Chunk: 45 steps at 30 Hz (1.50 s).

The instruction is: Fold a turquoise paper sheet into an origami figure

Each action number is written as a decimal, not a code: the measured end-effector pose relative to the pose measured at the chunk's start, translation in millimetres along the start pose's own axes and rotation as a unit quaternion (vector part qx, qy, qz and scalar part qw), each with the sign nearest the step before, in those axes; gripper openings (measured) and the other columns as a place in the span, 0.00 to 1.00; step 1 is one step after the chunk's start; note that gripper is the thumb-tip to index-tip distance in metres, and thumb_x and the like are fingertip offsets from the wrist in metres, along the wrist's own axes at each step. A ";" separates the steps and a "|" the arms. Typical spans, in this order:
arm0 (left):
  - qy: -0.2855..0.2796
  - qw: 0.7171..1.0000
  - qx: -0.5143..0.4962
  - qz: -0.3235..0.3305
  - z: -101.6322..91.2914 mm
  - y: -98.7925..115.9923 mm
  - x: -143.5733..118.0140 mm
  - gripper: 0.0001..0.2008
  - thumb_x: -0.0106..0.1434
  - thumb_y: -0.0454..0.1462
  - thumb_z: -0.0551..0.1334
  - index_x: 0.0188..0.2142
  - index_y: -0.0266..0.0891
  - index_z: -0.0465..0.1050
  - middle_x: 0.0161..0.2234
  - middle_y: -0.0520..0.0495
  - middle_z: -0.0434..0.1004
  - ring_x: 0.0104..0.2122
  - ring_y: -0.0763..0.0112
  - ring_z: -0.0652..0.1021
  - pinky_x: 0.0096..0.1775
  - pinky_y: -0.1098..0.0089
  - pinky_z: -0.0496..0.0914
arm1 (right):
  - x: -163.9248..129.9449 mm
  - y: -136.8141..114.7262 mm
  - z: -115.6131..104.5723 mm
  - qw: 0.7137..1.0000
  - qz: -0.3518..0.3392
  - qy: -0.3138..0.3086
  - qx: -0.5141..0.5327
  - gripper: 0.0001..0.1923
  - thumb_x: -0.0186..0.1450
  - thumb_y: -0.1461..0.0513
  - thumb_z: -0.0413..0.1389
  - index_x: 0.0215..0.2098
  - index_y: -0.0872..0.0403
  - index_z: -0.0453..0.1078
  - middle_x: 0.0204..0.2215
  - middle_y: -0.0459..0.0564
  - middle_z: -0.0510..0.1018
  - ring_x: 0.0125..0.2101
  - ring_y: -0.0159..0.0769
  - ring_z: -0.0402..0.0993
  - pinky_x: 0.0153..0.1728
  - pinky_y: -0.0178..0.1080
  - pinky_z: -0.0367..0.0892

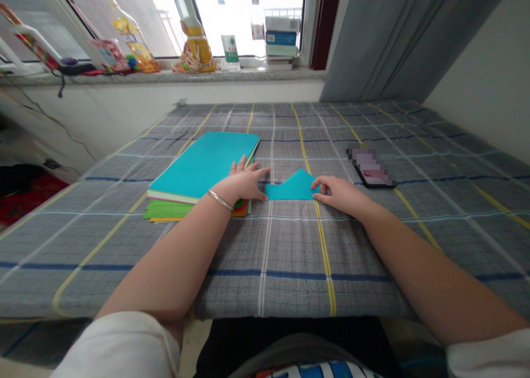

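Note:
A small folded piece of blue paper lies on the checked cloth, with a straight lower edge and a raised point towards its right side. My left hand, with a silver bangle on the wrist, has its fingers spread. Its thumb tip is at the paper's left end, and its other fingers reach over the edge of the paper stack. My right hand pinches the right end of the folded paper between thumb and curled fingers. To the left is a stack of coloured paper, blue on top, with green and orange sheets sticking out below.
A phone with a blurred screen lies right of my right hand. The checked cloth covers the whole surface. At the back, the windowsill holds bottles, a tube and stacked boxes. A grey curtain hangs at the right.

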<state>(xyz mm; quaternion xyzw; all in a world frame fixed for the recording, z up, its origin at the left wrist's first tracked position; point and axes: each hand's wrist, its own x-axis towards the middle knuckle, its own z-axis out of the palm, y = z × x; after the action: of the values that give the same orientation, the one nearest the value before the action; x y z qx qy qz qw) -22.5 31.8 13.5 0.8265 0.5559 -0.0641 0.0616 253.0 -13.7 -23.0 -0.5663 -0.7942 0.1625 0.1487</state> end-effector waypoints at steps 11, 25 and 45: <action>-0.048 0.996 -0.050 0.058 -1.1 -13.0 4.6 0.35 0.61 0.41 0.57 0.67 0.49 0.53 0.70 0.43 0.46 0.69 0.46 0.45 0.64 0.42 0.46 | -6.4 -7.3 -3.1 0.989 -0.134 0.049 -0.044 0.10 0.62 0.59 0.60 0.43 0.48 0.75 0.44 0.51 0.77 0.46 0.42 0.72 0.46 0.43 0.65; 0.294 0.930 -0.009 0.222 23.3 61.8 -19.6 0.09 0.68 0.42 0.57 0.40 0.43 0.75 0.37 0.48 0.80 0.40 0.63 0.77 0.47 0.60 0.64 | -12.2 -33.3 -1.4 0.968 -0.126 0.151 -0.156 0.13 0.69 0.61 0.47 0.40 0.50 0.75 0.40 0.50 0.82 0.42 0.42 0.76 0.42 0.42 0.63; 0.420 0.876 0.073 0.225 23.9 55.8 -9.7 0.12 0.71 0.39 0.53 0.33 0.41 0.71 0.33 0.49 0.77 0.35 0.66 0.73 0.40 0.61 0.59 | -8.4 -23.1 -5.0 0.940 -0.118 0.265 -0.181 0.08 0.63 0.63 0.53 0.35 0.52 0.75 0.36 0.49 0.82 0.39 0.41 0.76 0.38 0.41 0.62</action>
<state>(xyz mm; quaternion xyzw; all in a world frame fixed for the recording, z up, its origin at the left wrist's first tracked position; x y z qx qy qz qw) 24.7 -2.1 -6.6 0.8807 0.3221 0.2646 -0.2252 238.1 -28.3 -9.1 -0.5086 -0.8032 -0.1580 0.2667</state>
